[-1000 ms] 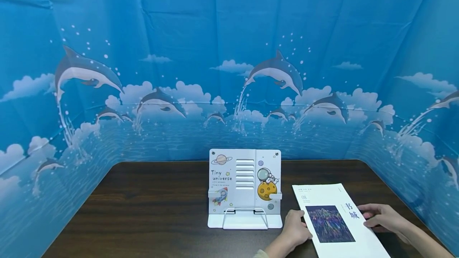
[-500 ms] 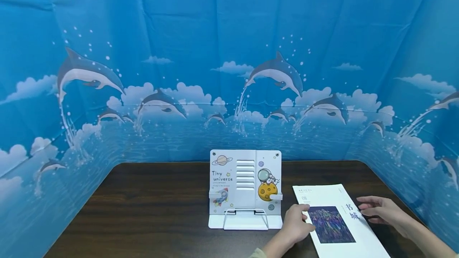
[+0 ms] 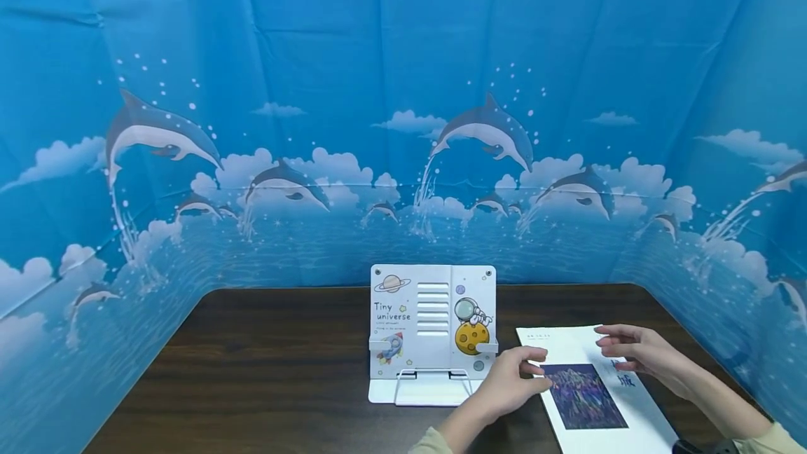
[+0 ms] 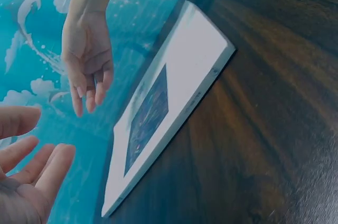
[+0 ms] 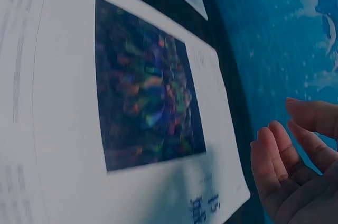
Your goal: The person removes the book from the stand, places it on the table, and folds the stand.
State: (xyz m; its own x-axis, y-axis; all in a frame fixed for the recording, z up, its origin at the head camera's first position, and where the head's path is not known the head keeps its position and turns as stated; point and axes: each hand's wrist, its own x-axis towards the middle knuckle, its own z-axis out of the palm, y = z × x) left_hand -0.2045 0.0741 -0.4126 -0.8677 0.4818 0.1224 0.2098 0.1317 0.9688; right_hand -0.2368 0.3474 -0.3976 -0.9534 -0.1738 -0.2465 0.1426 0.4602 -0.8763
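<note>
hovers about magazine (image 3: 595, 398), flat on table (image 3: 284, 370) at four o'clock from stand (image 3: 432, 335), with left hand (image 3: 512, 380) near its nine o'clock, right hand (image 3: 656, 356) near two. holds nothing, with fingers loosely parted. seems at positioning; next, probably calls for pinching edges.

A creased blue cloth backdrop (image 3: 321, 76) hangs behind and along both sides of a dark brown wood-grain table (image 3: 252, 359) with 2 rounded far corners. Printed grey-and-white dolphins (image 3: 154, 121) leap across the cloth, 2 large ones in full view, with white dots (image 3: 192, 106) scattered above both. White clouds (image 3: 410, 120) float among the dolphins, and rippling blue water (image 3: 315, 247) runs below.
</note>
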